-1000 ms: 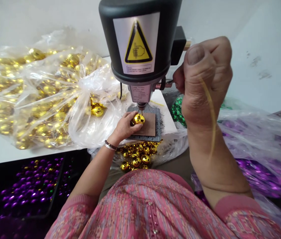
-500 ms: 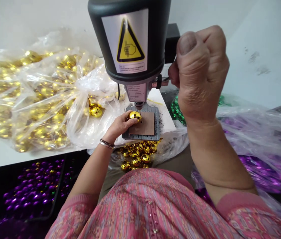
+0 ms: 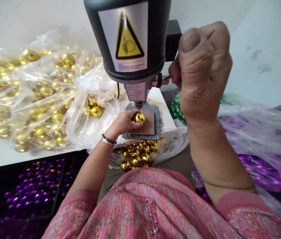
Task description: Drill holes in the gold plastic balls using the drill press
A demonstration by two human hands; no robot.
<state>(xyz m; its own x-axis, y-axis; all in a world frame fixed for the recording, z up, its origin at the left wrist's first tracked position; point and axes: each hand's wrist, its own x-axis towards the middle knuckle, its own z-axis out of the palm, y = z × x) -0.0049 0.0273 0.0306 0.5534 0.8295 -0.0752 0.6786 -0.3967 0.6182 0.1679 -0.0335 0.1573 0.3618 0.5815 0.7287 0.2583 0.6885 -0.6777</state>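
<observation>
The head-worn camera looks forward and down over the pink shirt point(image 3: 152, 202), the drill press point(image 3: 134, 73) near (its top cropped).

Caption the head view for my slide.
Left hand holds a gold ball under the drill head; right hand closed beside it.

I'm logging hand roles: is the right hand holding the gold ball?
No, the left hand holds the gold ball under the machine.

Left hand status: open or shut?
Shut: the left hand grips the gold ball, thumb on its near side and a finger on its far side.
</observation>
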